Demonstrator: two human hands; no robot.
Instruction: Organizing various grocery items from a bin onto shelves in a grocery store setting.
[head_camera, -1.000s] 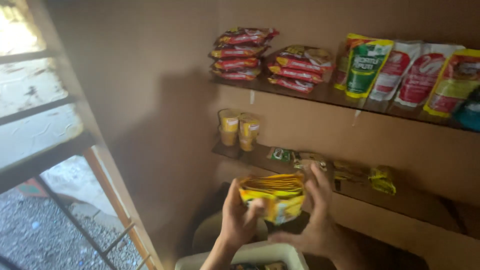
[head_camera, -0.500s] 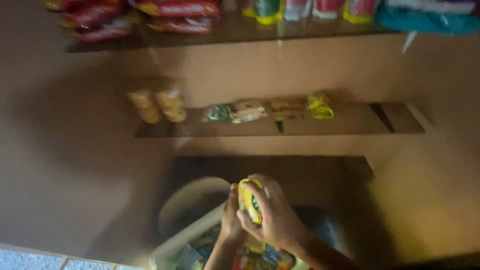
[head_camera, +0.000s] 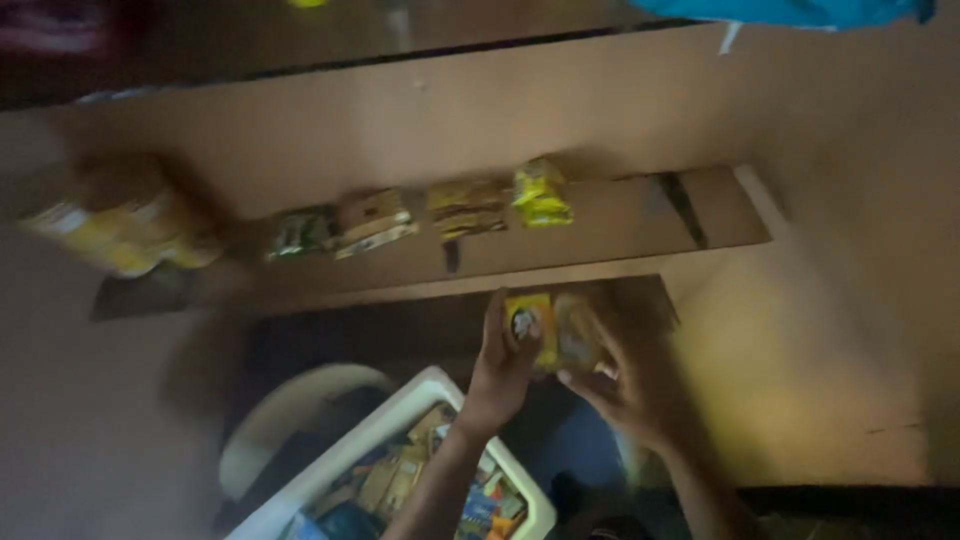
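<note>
Left hand (head_camera: 500, 365) grips a yellow packet (head_camera: 532, 325); right hand (head_camera: 625, 385) cups it half-open, just below the shelf (head_camera: 600, 225).

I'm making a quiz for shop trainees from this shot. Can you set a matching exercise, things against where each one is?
Things:
1. small yellow packet
2. white tub
3. bright yellow pouch
4. blue bag

Places:
A. top edge of the view
B. lying on the wooden shelf
C. low down, filled with packets
D. between the left hand and right hand

Pairs: 1-D, 2-C, 3-B, 4-A
</note>
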